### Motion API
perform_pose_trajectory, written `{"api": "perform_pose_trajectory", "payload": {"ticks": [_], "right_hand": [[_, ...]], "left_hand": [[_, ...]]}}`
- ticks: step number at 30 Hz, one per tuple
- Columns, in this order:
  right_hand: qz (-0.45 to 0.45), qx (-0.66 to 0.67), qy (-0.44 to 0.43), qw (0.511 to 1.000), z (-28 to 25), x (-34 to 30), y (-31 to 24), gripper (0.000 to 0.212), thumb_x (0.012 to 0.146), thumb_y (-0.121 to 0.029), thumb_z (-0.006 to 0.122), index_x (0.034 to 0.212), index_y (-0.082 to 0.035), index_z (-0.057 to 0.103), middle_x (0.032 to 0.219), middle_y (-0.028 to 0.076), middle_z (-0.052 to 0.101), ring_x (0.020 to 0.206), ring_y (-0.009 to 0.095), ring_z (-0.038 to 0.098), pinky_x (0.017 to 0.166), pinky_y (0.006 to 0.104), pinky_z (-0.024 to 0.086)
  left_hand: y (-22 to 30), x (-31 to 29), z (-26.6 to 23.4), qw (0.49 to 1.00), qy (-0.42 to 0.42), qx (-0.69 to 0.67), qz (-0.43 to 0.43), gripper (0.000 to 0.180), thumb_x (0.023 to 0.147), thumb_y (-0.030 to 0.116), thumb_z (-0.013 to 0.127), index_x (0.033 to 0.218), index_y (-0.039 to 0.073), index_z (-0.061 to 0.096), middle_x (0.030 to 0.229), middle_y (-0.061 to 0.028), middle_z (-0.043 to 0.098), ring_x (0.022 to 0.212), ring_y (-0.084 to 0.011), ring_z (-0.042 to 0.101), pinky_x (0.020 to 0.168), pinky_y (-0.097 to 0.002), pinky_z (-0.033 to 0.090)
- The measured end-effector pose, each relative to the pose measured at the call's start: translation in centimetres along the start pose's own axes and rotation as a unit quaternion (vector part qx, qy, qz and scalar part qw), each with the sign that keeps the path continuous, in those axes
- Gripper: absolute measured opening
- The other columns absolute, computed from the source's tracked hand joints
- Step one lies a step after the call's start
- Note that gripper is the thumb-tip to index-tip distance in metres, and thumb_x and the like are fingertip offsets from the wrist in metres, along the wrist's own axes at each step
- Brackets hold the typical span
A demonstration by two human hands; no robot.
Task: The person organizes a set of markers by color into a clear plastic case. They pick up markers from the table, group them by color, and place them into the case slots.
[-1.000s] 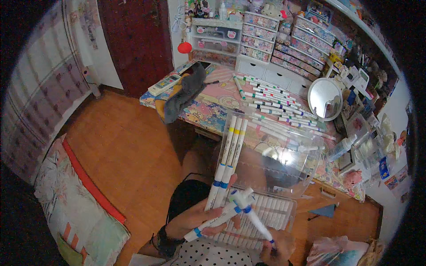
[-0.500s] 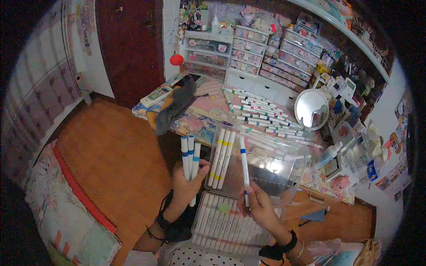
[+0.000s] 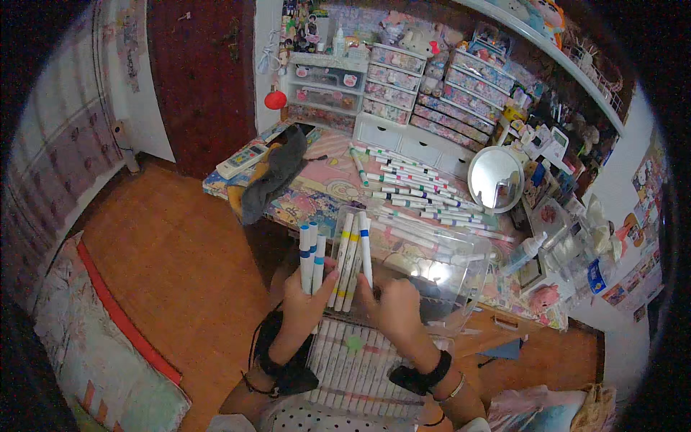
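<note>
Upright in my left hand (image 3: 306, 299) are several white markers (image 3: 306, 263) with blue bands and blue ends, gripped by closed fingers. My right hand (image 3: 396, 306) pinches a single white marker (image 3: 366, 252) with a dark blue band, close to the left hand's bunch but apart from it. Between the two hands, white markers with yellow bands (image 3: 347, 255) lie side by side on the clear plastic lid (image 3: 432, 288). Below my hands, on my lap, a clear case (image 3: 338, 381) holds rows of white markers and a small green spot (image 3: 353, 344).
Many loose markers (image 3: 425, 187) are spread over the patterned desk (image 3: 327, 194). A round mirror (image 3: 495, 178) stands at their right. Drawer units (image 3: 392, 79) line the back. A grey cloth item (image 3: 277, 169) and a remote control (image 3: 241, 161) lie on the left.
My right hand has moved left with its marker, from over the lid to beside the yellow-banded markers and near my left hand. The left hand keeps its bunch. The whole view has shifted slightly.
</note>
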State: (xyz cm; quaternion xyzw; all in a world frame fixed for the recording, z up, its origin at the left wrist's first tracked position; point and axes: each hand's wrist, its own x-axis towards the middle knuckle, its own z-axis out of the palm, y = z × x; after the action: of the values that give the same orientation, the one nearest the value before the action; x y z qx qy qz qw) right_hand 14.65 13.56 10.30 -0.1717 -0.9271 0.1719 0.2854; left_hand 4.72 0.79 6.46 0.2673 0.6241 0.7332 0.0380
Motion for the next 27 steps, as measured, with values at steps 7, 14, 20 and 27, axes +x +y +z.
{"api": "perform_pose_trajectory", "payload": {"ticks": [7, 14, 20, 27], "right_hand": [[0.030, -0.089, 0.011, 0.996, 0.5, -1.3, -0.5, 0.048, 0.089, -0.039, 0.063, 0.055, -0.004, 0.063, 0.048, 0.016, 0.056, 0.046, 0.036, 0.060, 0.046, 0.0442, 0.048], [0.037, -0.103, -0.046, 0.993, 0.6, -0.2, 0.7, 0.051, 0.087, -0.045, 0.064, 0.059, -0.003, 0.068, 0.053, 0.017, 0.059, 0.050, 0.035, 0.062, 0.048, 0.0439, 0.048], [0.026, 0.119, 0.035, 0.992, -0.1, -1.1, 1.2, 0.018, 0.088, -0.018, 0.066, 0.085, 0.000, 0.065, 0.057, 0.015, 0.057, 0.047, 0.029, 0.055, 0.045, 0.0341, 0.041], [-0.217, 0.043, -0.026, 0.975, -0.6, -2.0, 2.0, 0.040, 0.076, -0.009, 0.067, 0.114, -0.006, 0.055, 0.074, 0.012, 0.063, 0.063, 0.030, 0.064, 0.057, 0.0408, 0.052]], "left_hand": [[0.4, 2.3, -0.1, 0.989, 0.047, 0.123, 0.070, 0.024, 0.083, 0.013, 0.073, 0.103, 0.001, 0.065, 0.089, -0.0089, 0.069, 0.080, -0.0173, 0.066, 0.072, -0.0302, 0.052], [-1.3, 5.3, -0.7, 0.993, -0.009, 0.117, 0.018, 0.037, 0.079, 0.022, 0.078, 0.105, 0.001, 0.063, 0.087, -0.0078, 0.070, 0.078, -0.0201, 0.066, 0.072, -0.0337, 0.052], [-1.0, 3.3, -1.4, 0.987, -0.055, 0.148, -0.004, 0.037, 0.080, 0.022, 0.078, 0.107, 0.002, 0.063, 0.087, -0.0083, 0.069, 0.079, -0.0170, 0.065, 0.072, -0.0320, 0.051], [-4.0, 0.4, -2.4, 0.976, -0.125, 0.033, -0.177, 0.025, 0.084, 0.021, 0.075, 0.094, 0.000, 0.066, 0.074, -0.0027, 0.065, 0.061, -0.0101, 0.059, 0.052, -0.0253, 0.046]]}}
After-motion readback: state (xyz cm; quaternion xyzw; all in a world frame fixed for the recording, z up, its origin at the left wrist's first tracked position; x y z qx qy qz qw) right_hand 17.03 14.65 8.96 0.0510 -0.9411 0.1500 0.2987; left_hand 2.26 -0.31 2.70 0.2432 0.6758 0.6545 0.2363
